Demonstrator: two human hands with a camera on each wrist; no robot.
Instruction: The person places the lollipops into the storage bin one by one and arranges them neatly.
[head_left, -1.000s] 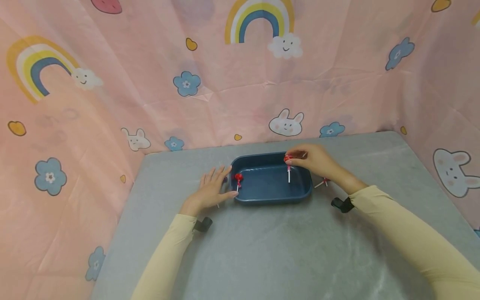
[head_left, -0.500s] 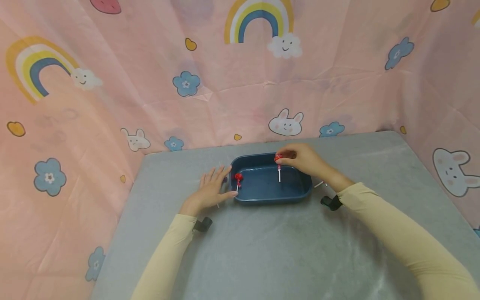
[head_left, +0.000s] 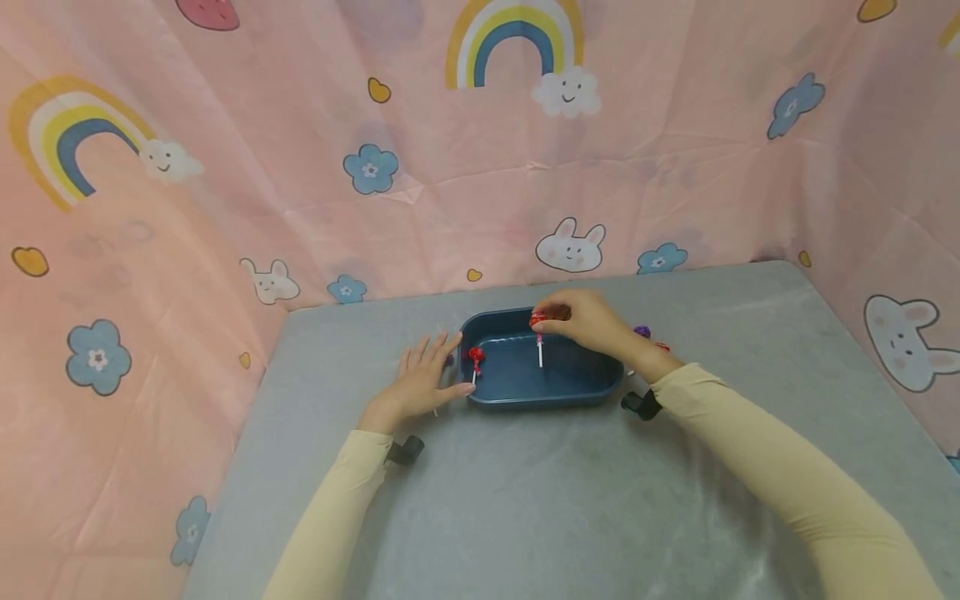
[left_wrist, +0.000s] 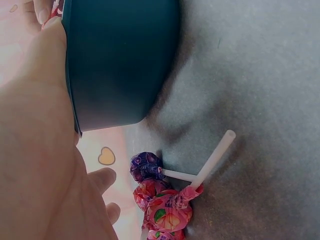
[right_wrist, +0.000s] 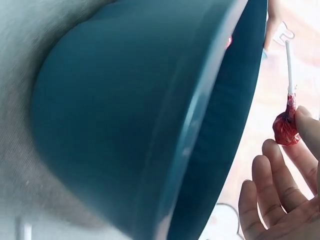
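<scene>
A dark blue rectangular tub [head_left: 525, 393] stands on the grey table, with one red-wrapped lollipop [head_left: 476, 354] inside at its left end. Over the tub, my right hand [head_left: 585, 321] pinches another red lollipop [right_wrist: 286, 131] by its wrapped candy between thumb and fingers. Its white stick points down toward the tub floor. My left hand [head_left: 416, 379] rests against the tub's left rim, fingers extended and thumb near the front corner. The left wrist view shows a purple lollipop [left_wrist: 146, 167] and several pink-red lollipops [left_wrist: 170, 211] lying beside the tub, mostly hidden by that hand in the head view.
To the tub's right, a purple lollipop [head_left: 642, 332] and a red one [head_left: 662, 346] lie partly behind my right wrist. The grey table [head_left: 495, 483] extends toward me. A pink patterned cloth [head_left: 420, 225] hangs close behind and at both sides.
My right hand has moved left over the tub, carrying the pinched lollipop toward its middle. Lollipops to the right of the tub have come into sight behind the wrist. My left hand stays still.
</scene>
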